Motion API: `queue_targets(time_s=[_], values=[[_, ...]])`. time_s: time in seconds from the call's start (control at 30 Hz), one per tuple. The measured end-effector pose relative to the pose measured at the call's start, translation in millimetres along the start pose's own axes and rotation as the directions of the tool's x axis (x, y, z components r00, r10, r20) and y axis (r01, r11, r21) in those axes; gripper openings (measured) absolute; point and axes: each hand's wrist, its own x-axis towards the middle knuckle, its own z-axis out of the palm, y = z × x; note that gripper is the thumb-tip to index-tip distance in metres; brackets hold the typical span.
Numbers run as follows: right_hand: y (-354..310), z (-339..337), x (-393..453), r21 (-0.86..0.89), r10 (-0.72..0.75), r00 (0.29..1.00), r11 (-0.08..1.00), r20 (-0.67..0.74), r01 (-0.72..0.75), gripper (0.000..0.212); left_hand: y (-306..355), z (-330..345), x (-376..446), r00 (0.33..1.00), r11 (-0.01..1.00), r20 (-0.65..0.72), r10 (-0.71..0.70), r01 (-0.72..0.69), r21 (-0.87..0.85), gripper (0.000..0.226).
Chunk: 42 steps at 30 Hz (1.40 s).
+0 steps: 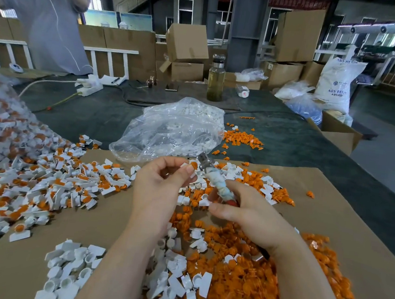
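Pressing step in hand. My left hand pinches one white plastic holder between thumb and fingertips, with an orange cap sitting in it. I hold it up over the far middle of the cardboard sheet.

My right hand is wrapped around the tape-wound press tool, fingers curled tight on the handle. Its metal tip angles up and left, just beside the holder. Cannot tell whether the tip touches the cap.

Judgement: the cap looks placed but not yet driven home. The next move calls for setting the tip square on the cap, then a short firm push while my pinch braces the holder from behind. A skewed tip could tilt the cap or pop the piece out of my fingers.

Stock:
- Loose orange caps heap toward the near right corner, under my right forearm.
- Empty white holders along the near edge.
- Finished pieces spread along the left edge.
- Clear plastic bag of white parts just past the far edge.
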Motion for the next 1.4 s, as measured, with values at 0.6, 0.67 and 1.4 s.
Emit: queue_targets(time_s=[0.6, 0.67, 1.4], values=[[0.9, 11.3, 4.8, -0.139, 0.013, 1.0, 0.99, 0.019, -0.01, 0.019, 0.2, -3.9, 3.1, 0.998, 0.988, 0.008, -0.059, 0.059, -0.141, 0.011], [1.2, 11.7, 5.7, -0.162, 0.021, 1.0, 0.987, 0.014, -0.019, 0.021, -0.3, -3.2, 2.9, 0.998, 0.987, 0.002, -0.066, 0.065, -0.148, 0.012], [20.8, 2.8, 11.3, -0.462, 0.012, 0.927, 0.865, -0.374, -0.197, 0.028, -10.4, -85.7, 39.9, 0.641, 0.465, -0.246, -0.727, 0.196, -0.864, 0.044]])
